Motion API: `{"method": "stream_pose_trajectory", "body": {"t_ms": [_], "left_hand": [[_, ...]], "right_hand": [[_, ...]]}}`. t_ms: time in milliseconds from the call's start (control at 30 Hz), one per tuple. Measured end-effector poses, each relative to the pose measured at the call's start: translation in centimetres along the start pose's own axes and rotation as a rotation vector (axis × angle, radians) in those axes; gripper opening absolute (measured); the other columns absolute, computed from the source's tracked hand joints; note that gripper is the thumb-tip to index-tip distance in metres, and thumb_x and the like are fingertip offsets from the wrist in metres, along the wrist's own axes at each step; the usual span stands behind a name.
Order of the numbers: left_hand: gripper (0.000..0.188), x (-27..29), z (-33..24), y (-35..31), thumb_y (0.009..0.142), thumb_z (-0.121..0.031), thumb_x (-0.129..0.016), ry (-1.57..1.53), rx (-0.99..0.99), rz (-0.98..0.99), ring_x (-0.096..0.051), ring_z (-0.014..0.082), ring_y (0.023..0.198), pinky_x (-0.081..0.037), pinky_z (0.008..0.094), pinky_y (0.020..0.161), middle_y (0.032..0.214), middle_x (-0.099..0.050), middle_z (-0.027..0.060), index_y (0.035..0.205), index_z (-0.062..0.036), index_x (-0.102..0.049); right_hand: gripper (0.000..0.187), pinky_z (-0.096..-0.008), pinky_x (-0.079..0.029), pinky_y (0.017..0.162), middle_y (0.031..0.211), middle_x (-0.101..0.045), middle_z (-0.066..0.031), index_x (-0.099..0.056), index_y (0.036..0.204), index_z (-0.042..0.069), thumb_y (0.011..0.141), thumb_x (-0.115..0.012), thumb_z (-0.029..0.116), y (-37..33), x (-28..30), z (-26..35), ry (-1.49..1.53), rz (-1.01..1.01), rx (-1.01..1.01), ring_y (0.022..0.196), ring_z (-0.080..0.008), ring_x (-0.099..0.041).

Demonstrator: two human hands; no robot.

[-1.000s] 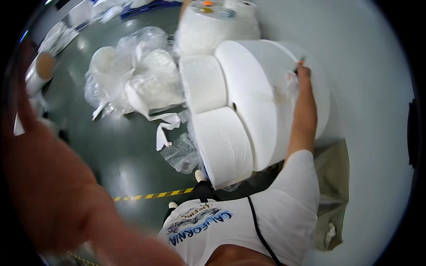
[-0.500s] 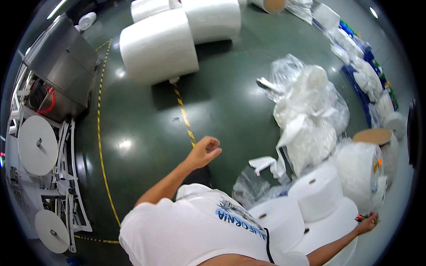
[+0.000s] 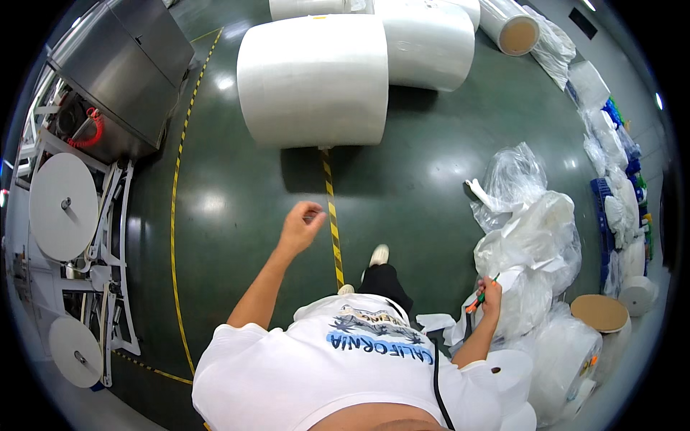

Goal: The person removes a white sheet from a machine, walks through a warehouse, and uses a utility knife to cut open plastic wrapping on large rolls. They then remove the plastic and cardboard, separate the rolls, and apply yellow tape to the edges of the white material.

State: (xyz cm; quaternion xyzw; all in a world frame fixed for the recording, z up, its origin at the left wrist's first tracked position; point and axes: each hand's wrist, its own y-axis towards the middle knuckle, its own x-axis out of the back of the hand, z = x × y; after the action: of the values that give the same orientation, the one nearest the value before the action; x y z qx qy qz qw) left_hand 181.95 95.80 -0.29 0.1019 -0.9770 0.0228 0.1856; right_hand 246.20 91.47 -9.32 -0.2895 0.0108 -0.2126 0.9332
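Note:
My left hand hangs over the green floor in front of me. Its fingers are loosely curled, a gap shows between them and the thumb, and no object is visible in it. On the other side, my right hand is closed around a small tool with orange and green parts; its exact kind is not clear. That hand is in front of a heap of crumpled clear and white plastic film. Ahead of me lies a big white roll on its side.
More large rolls lie behind it. A steel cabinet and a machine with white discs stand at the left. Yellow-black tape marks the floor. White rolls and a wrapped roll stand at the right.
My view has shifted, so the large rolls sit farther right in the picture. My right hand has come forward and inward from above the white rolls, still holding the tool. A shoe now shows.

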Motion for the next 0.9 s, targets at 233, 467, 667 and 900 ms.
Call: {"method": "stream_pose_trajectory", "body": {"t_ms": [233, 467, 667, 900], "left_hand": [[0.024, 8.3, 4.8, 19.2, 0.095, -0.018, -0.075, 0.029, 0.038, -0.384, -0.068, 0.0151, 0.092, -0.055, 0.0302, 0.084, 0.104, -0.071, 0.0065, 0.111, -0.0014, -0.070], [0.030, 19.4, 10.2, 32.5, 0.098, -0.027, -0.074, 0.182, 0.301, -0.624, -0.068, 0.0161, 0.096, -0.054, 0.0322, 0.088, 0.104, -0.073, 0.0074, 0.114, -0.0016, -0.069], [0.053, 30.3, 18.6, 52.7, 0.095, -0.045, -0.074, 0.316, 0.299, -0.658, -0.070, 0.0267, 0.101, -0.054, 0.0383, 0.092, 0.108, -0.073, 0.0157, 0.114, 0.0044, -0.069], [0.065, 38.3, 24.9, 74.0, 0.098, -0.057, -0.063, 0.321, 0.353, -0.535, -0.068, 0.0363, 0.107, -0.050, 0.0437, 0.096, 0.109, -0.073, 0.0229, 0.111, 0.0055, -0.070]], "right_hand": [[0.023, -0.0256, -0.042, 0.049, 0.071, -0.064, -0.0015, -0.064, 0.087, 0.005, 0.102, -0.063, 0.023, 22.3, -21.0, 17.2, -0.155, 0.097, 0.192, 0.056, -0.0086, -0.054], [0.037, -0.0270, -0.046, 0.063, 0.094, -0.072, -0.0047, -0.064, 0.100, 0.006, 0.100, -0.068, 0.043, 34.3, -56.8, 33.5, -0.487, 0.506, 0.386, 0.078, -0.0092, -0.061], [0.061, -0.0426, -0.053, 0.077, 0.089, -0.071, -0.0193, -0.065, 0.089, -0.002, 0.099, -0.061, 0.059, 41.5, -75.3, 41.5, -0.736, 0.080, 0.767, 0.085, -0.0323, -0.069], [0.080, -0.0589, -0.048, 0.099, 0.117, -0.068, -0.0318, -0.065, 0.113, -0.009, 0.098, -0.051, 0.069, 45.7, -85.0, 41.0, -0.861, -0.093, 0.658, 0.109, -0.0527, -0.064]]}}
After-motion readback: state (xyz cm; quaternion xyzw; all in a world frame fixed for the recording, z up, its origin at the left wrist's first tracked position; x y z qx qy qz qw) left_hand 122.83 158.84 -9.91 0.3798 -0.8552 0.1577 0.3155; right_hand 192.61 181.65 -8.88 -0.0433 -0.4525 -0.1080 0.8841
